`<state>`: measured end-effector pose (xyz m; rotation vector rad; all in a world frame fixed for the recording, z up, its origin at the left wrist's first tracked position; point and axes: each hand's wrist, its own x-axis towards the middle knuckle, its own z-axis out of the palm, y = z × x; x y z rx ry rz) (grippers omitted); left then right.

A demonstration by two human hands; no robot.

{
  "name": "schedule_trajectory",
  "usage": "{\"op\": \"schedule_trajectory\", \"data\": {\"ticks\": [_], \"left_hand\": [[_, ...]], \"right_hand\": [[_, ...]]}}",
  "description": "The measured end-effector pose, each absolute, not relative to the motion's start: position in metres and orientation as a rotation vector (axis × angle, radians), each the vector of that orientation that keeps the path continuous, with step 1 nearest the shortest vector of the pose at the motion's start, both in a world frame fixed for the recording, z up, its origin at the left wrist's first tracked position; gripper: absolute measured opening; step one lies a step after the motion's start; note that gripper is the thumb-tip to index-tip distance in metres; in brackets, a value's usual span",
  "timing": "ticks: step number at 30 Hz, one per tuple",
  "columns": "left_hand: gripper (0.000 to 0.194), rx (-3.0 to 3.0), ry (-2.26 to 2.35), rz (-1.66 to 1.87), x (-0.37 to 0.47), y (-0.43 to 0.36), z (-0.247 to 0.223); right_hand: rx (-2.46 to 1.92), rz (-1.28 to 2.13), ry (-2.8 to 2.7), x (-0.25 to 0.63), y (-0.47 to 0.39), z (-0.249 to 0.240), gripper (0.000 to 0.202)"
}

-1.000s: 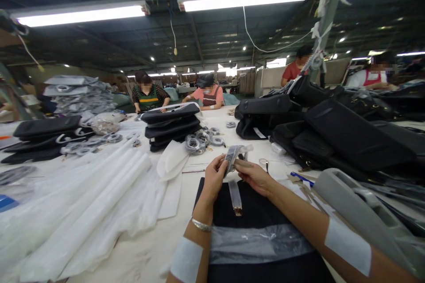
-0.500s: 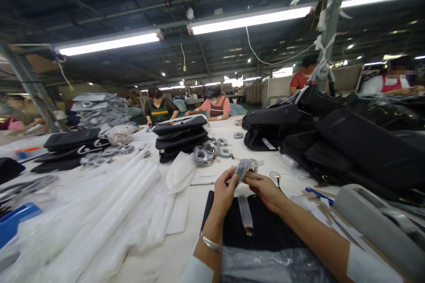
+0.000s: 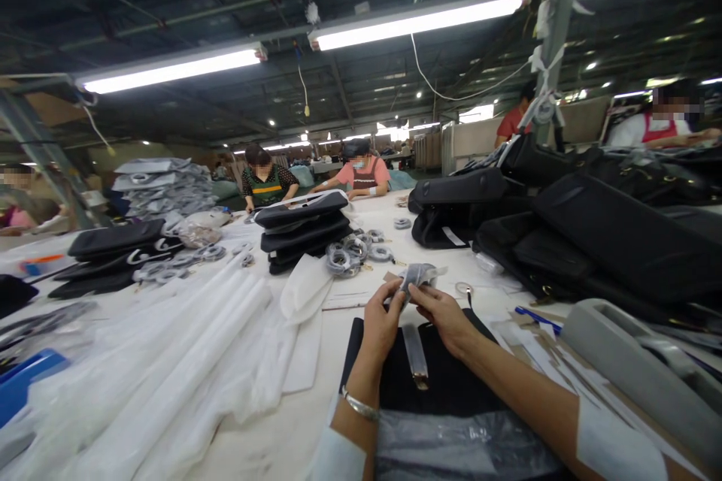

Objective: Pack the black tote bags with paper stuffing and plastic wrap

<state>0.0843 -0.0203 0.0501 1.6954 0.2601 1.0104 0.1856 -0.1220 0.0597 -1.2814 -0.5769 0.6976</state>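
Note:
Above a flat black bag [image 3: 456, 387], both hands grip a coiled strap [image 3: 422, 273] wrapped in greyish clear plastic. My left hand [image 3: 382, 319] pinches its left side between thumb and fingers. Closed on its right side is my right hand [image 3: 444, 314]; parts of the coil are hidden behind the fingers. Down the bag's middle runs a plastic-covered tab [image 3: 416, 353] with a gold-coloured metal end. Clear plastic film [image 3: 462, 440] covers the bag's near part. Beyond my hands lie several similar wrapped coils [image 3: 345, 257].
White wrapping sheets [image 3: 186, 361] spread across the left of the table. Stacked black bags [image 3: 304, 233] stand ahead, with more black bags [image 3: 626, 240] piled at right. A grey plastic object [image 3: 632, 361] lies by my right forearm. Co-workers [image 3: 366, 169] are across the table.
The fingers of my right hand have shifted on the coil, with the hand slightly further left. Both hands still hold it. The whole view has moved slightly.

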Motion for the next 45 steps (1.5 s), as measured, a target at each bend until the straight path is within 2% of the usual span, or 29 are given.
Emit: {"op": "schedule_trajectory", "data": {"ticks": [4, 6, 8, 11, 14, 21, 26, 28, 32, 36, 42, 45], "left_hand": [[0.026, 1.7, 0.279, 1.027, 0.088, -0.02, 0.045], [0.032, 1.622, 0.32, 1.02, 0.09, -0.018, 0.041], [0.053, 1.475, 0.384, 0.963, 0.092, -0.017, 0.039], [0.098, 1.27, 0.392, 0.839, 0.091, -0.017, 0.038], [0.112, 1.215, 0.35, 0.783, 0.088, -0.018, 0.041], [0.088, 1.253, 0.382, 0.792, 0.09, -0.014, 0.04], [0.042, 1.361, 0.25, 0.822, 0.088, -0.017, 0.041], [0.032, 1.4, 0.236, 0.843, 0.087, -0.018, 0.043], [0.028, 1.381, 0.275, 0.861, 0.085, -0.017, 0.047], [0.028, 1.375, 0.282, 0.855, 0.083, -0.016, 0.048], [0.036, 1.429, 0.3, 0.882, 0.084, -0.021, 0.049], [0.033, 1.504, 0.355, 0.899, 0.085, -0.023, 0.049]], "right_hand": [[-1.282, 0.657, -0.533, 0.187, -0.116, 0.053, 0.045], [-1.264, 0.661, -0.515, 0.189, -0.115, 0.052, 0.046], [-1.244, 0.668, -0.501, 0.189, -0.114, 0.052, 0.047], [-1.206, 0.68, -0.506, 0.187, -0.115, 0.055, 0.043], [-1.177, 0.69, -0.529, 0.185, -0.115, 0.056, 0.039], [-1.194, 0.712, -0.581, 0.186, -0.117, 0.05, 0.04], [-1.159, 0.775, -0.628, 0.188, -0.125, 0.052, 0.04], [-1.069, 0.824, -0.582, 0.19, -0.126, 0.054, 0.04], [-0.913, 0.884, -0.492, 0.195, -0.127, 0.053, 0.038], [-0.983, 0.862, -0.544, 0.196, -0.126, 0.05, 0.028], [-1.035, 0.809, -0.567, 0.192, -0.122, 0.043, 0.038], [-1.1, 0.706, -0.572, 0.188, -0.119, 0.04, 0.044]]}}
